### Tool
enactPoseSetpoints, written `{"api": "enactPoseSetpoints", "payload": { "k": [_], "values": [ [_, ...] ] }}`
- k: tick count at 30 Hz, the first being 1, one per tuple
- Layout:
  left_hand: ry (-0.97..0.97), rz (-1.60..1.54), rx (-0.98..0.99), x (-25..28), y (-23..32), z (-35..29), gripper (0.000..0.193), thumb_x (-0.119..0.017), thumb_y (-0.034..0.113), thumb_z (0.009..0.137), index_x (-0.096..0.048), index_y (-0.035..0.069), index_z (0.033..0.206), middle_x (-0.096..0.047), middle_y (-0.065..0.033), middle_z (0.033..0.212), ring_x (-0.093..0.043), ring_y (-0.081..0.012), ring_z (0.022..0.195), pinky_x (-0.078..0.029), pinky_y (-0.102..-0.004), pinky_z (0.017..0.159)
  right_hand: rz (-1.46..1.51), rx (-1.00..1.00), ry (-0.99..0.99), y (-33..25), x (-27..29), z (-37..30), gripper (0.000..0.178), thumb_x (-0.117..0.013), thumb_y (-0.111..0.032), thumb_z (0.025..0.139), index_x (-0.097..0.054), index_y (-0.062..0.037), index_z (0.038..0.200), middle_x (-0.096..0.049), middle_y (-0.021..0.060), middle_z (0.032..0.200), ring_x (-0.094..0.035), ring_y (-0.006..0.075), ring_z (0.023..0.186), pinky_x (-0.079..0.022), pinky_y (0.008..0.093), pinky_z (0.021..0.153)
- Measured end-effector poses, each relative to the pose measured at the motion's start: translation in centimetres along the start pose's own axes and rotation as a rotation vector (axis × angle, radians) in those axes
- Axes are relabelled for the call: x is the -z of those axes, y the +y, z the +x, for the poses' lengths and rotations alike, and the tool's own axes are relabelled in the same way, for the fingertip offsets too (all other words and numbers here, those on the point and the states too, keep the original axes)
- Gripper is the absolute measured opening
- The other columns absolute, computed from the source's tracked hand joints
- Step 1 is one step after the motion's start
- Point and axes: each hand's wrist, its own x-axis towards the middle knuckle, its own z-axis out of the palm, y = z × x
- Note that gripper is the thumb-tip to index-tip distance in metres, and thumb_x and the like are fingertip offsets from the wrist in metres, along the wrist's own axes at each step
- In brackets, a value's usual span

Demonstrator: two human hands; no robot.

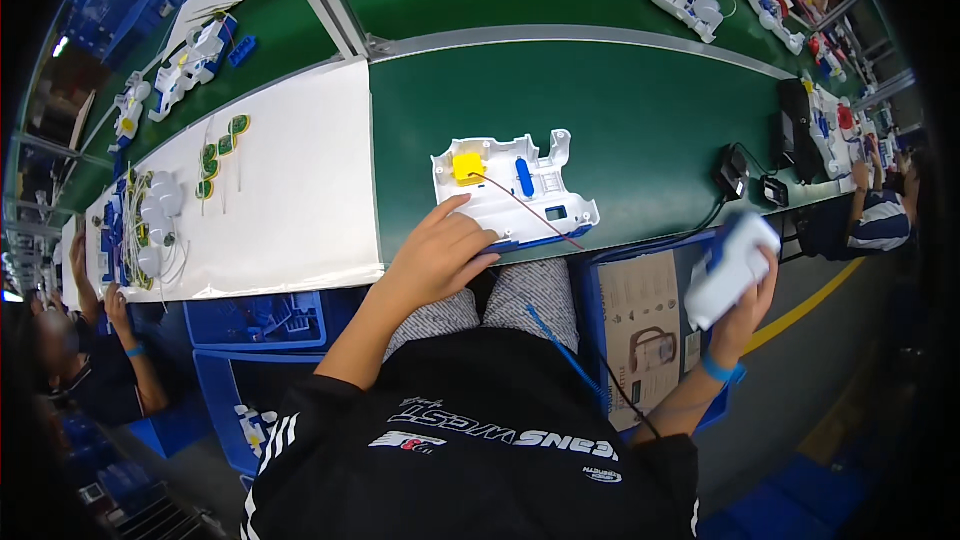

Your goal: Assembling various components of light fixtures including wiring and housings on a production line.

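A white plastic housing half [505, 200] with a blue near edge lies on the green bench, its inner side up. Inside it sit a yellow square part [468, 169] and a blue strip [525, 177]; a thin dark red wire [530, 208] runs from the yellow part over the near edge. My left hand [437, 248] is closed on the housing's near left corner, its index finger lying along the inside. Off to the right, past the bench edge, my right hand [745, 312] grips a white and blue plastic housing piece [733, 268], slightly blurred and tilted.
Blue bins [255, 320] stand below the bench, one at right holding a cardboard box [640, 330]. Green circuit boards [208, 165] lie on a white sheet [290, 210] at left. A black device [733, 172] with cable sits at right. Co-workers [880, 215] are on both sides.
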Motion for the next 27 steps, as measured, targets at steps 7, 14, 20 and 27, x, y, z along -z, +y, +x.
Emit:
{"api": "enactPoseSetpoints", "payload": {
  "k": [7, 14, 20, 27],
  "values": [
    [0.059, 0.001, 0.007, -0.3, 0.4, 0.1, 0.027, -0.079, 0.017, 0.081, -0.068, 0.006, 0.103, -0.064, -0.0100, 0.084, -0.065, -0.0279, 0.087, -0.040, -0.0508, 0.113, -0.425, 0.516, -0.599, -6.1, -26.4, 10.6, 0.044, -0.076, -0.029, 0.083, -0.065, -0.0037, 0.118, -0.068, 0.0215, 0.111, -0.066, 0.0336, 0.102, -0.051, 0.0391, 0.090],
    [0.148, 0.040, 0.013, -0.9, 0.9, -0.3, 0.025, -0.081, 0.016, 0.080, -0.069, 0.006, 0.100, -0.067, -0.0100, 0.092, -0.066, -0.0278, 0.094, -0.044, -0.0497, 0.109, -0.856, 0.432, -0.844, 1.6, -41.7, 12.3, 0.059, -0.073, -0.043, 0.075, -0.066, -0.0028, 0.118, -0.071, 0.0270, 0.104, -0.070, 0.0416, 0.095, -0.058, 0.0451, 0.085],
    [0.571, 0.031, 0.314, 2.3, -3.0, 1.0, 0.028, -0.076, 0.011, 0.079, -0.067, 0.006, 0.106, -0.065, -0.0136, 0.108, -0.060, -0.0360, 0.109, -0.043, -0.0458, 0.106, -0.997, 0.425, -0.803, 3.2, -44.0, 10.0, 0.060, -0.069, -0.050, 0.078, -0.065, -0.0019, 0.115, -0.072, 0.0254, 0.102, -0.071, 0.0417, 0.097, -0.059, 0.0489, 0.081],
    [0.435, 0.226, 0.346, 4.4, -11.6, 5.2, 0.065, -0.080, 0.020, 0.078, -0.053, 0.009, 0.136, -0.054, -0.0193, 0.135, -0.047, -0.0388, 0.128, -0.037, -0.0473, 0.110, -0.807, 0.592, -0.619, 0.9, -40.6, 7.5, 0.041, -0.060, -0.045, 0.095, -0.063, -0.0060, 0.107, -0.069, 0.0205, 0.100, -0.069, 0.0397, 0.089, -0.057, 0.0468, 0.076]
  ]
}}
